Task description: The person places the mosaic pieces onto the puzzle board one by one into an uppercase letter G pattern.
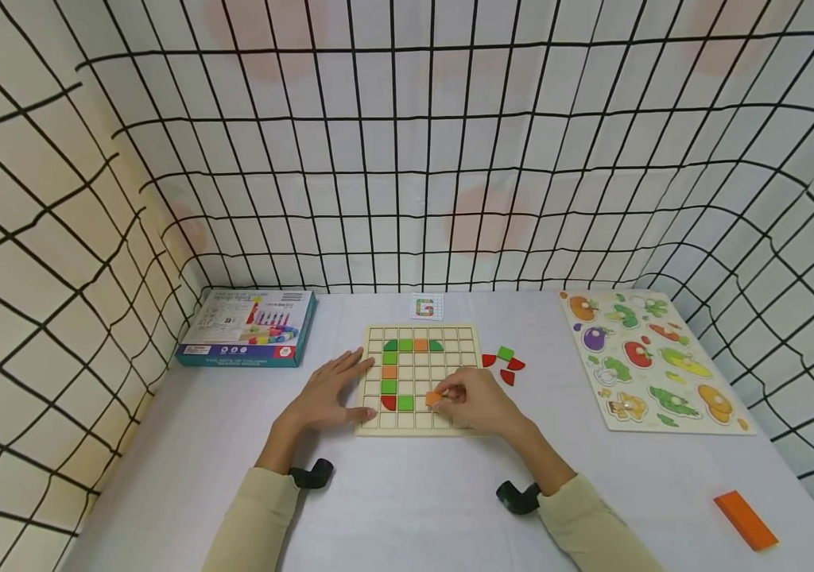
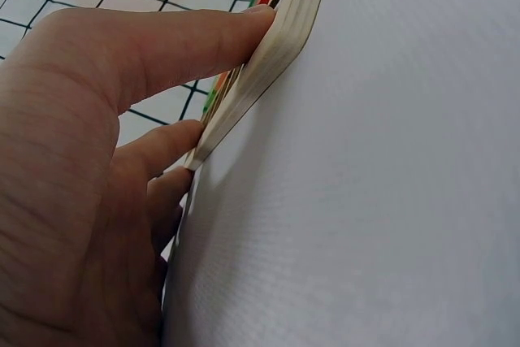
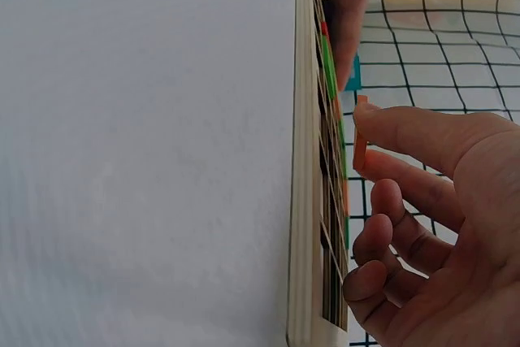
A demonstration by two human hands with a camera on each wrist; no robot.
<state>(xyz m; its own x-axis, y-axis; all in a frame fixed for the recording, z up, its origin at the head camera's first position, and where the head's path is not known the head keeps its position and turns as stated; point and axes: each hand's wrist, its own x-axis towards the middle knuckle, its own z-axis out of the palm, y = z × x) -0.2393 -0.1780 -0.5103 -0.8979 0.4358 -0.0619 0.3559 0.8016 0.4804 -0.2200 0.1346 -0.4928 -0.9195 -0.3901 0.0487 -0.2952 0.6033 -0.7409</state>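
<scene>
A wooden grid board (image 1: 457, 425) lies flat on the table, with green, orange and red tiles set along its left and upper cells. My left hand (image 1: 326, 391) touches the board's left edge, thumb and fingers spread; the left wrist view shows the thumb on the rim. Between thumb and forefinger, my right hand (image 1: 482, 400) pinches an orange square tile (image 1: 433, 399) over the lower middle of the board. In the right wrist view the orange tile (image 3: 361, 136) is held edge-on, above the board's surface. The other right fingers are curled and hold nothing.
Right of the board lie a green square tile (image 1: 505, 353) and several red quarter-round tiles (image 1: 508, 377). A small pattern card (image 1: 427, 307) is behind it. A boxed set (image 1: 246, 330) sits left, a vegetable puzzle board (image 1: 653, 361) right, an orange block (image 1: 746, 520) front right. Black netting (image 1: 393, 167) surrounds the table.
</scene>
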